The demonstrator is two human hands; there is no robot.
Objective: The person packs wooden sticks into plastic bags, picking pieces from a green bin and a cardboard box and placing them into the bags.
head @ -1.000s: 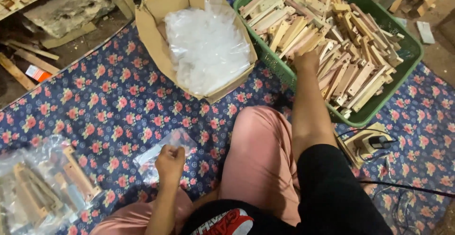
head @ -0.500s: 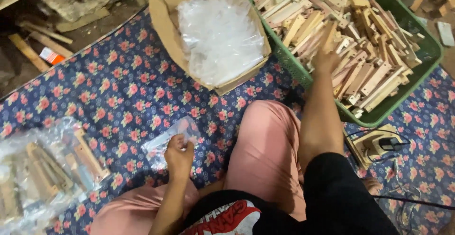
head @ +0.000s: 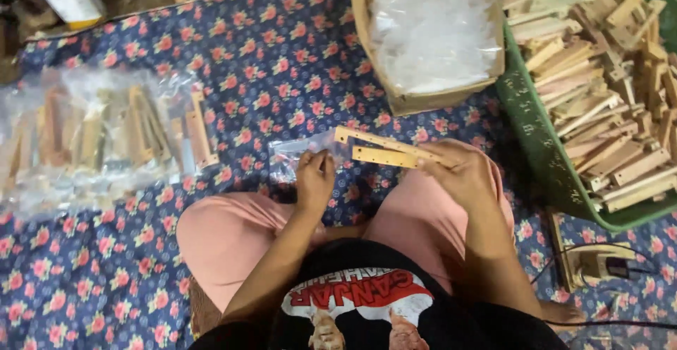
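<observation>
Wood strips [head: 384, 149]: two pale flat pieces with small holes, gripped at one end in right hand [head: 462, 177], other ends at mouth of plastic bag [head: 300, 156].
Right hand: fingers curled shut round strips, above right knee.
Left hand [head: 314, 180]: fingers pinched closed on edge of small clear plastic bag, bag lying over floral cloth [head: 282, 61] just ahead of knees.
Strips and bag: touching at bag opening; whether tips are inside, cannot tell.
Cardboard box [head: 423, 99]: beyond hands, holds heap of clear bags.
Green crate [head: 536, 138]: to the right, piled with loose wooden pieces.
Filled bags [head: 99, 135]: to the left on cloth, wooden pieces sealed inside, well apart from hands.
Sealer device [head: 596, 262]: lower right, cable attached.
</observation>
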